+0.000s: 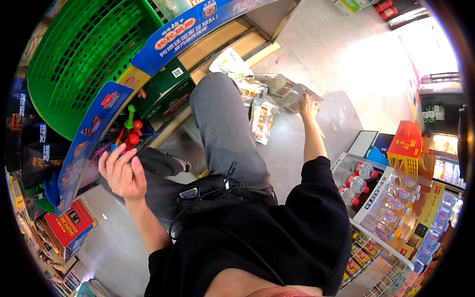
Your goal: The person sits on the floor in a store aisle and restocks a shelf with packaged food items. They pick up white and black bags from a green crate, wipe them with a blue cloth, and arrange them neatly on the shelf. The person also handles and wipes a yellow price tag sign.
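My right hand (308,107) reaches out over the floor, its fingers closed on the edge of a grey-silver snack pouch (292,102). More pouches lie on the floor beside my bent knee: a white and orange snack pouch (263,120), another with a similar print (251,90), and a pale silver one (230,63) against the shelf base. My left hand (123,173) is raised at the left, palm up with fingers apart and slightly curled, and nothing shows in it. Close to its fingertips are red toy-like pieces (132,137) and a green one (129,118) on the shelf.
A green plastic basket (94,64) rises at the upper left above a blue shelf edge (170,42). Dark green boxes (168,89) fill a lower shelf near my knee. At the right stand bottled water (358,175), a red carton (405,143) and a wire rack (381,274).
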A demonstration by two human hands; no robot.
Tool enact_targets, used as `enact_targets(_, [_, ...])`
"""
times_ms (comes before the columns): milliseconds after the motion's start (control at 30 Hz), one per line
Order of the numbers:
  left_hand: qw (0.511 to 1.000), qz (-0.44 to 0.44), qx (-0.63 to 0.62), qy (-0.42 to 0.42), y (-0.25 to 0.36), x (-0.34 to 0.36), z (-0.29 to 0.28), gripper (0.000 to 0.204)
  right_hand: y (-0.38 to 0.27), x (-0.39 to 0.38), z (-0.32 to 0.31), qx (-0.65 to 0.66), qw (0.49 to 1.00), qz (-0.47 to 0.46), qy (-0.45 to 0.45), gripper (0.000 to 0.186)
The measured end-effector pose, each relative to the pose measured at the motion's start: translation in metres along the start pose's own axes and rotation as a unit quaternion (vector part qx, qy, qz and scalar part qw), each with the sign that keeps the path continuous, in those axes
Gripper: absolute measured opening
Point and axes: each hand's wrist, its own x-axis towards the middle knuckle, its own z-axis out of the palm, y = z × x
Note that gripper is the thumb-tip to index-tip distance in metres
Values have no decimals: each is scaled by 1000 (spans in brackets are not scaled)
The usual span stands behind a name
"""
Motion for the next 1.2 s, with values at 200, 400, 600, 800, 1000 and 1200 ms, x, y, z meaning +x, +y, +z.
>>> enact_targets(200, [998, 16, -46, -27, 6, 2, 1, 11, -1, 3, -13, -45, 995, -71, -48, 20])
enact_targets(400, [986, -41, -160, 5, 20, 15, 8, 10, -33, -2, -181, 80, 987, -139, -11, 21])
enact_targets(600, [893, -113, -432, -55, 56, 68, 40, 71, -118, -51, -406, 297, 925, -235, -10, 17])
enact_targets(800, [788, -116, -591, -126, 76, 113, 46, 68, -213, -72, -493, 353, 823, -445, -25, 17])
enact_targets(1000, [674, -259, -685, -93, 36, 93, 19, 38, -280, -66, -496, 606, 668, -425, 74, 34])
enact_targets(1200, [717, -238, -648, 94, -13, 102, -43, 36, -327, -70, -442, 583, 635, -443, -247, 57])
